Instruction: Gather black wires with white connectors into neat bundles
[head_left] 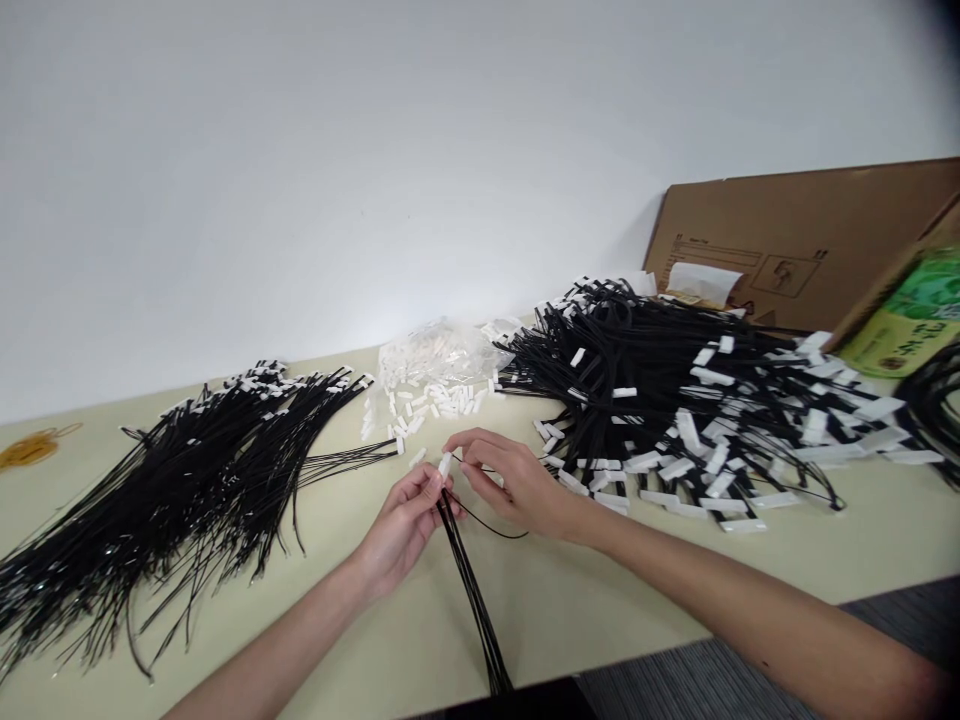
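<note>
In the head view, my left hand (pixel 411 520) pinches a small white connector housing (pixel 445 466) over the middle of the table. From it a bundle of thin black wires (pixel 471 590) hangs down toward the table's front edge. My right hand (pixel 511 478) is closed just to the right of the housing, its thumb and forefinger on a single black wire (pixel 487 524) that loops below the fingers. Whether that wire's tip is inside the housing I cannot make out. Loose white housings (pixel 450 400) lie scattered just behind both hands.
A large pile of black wires (pixel 172 480) spreads over the left side. Black cables with white connectors (pixel 637 380) are heaped at the right. Behind are a clear plastic bag (pixel 442 350) and a cardboard box (pixel 810 250); a green-yellow packet (pixel 907 315) stands far right.
</note>
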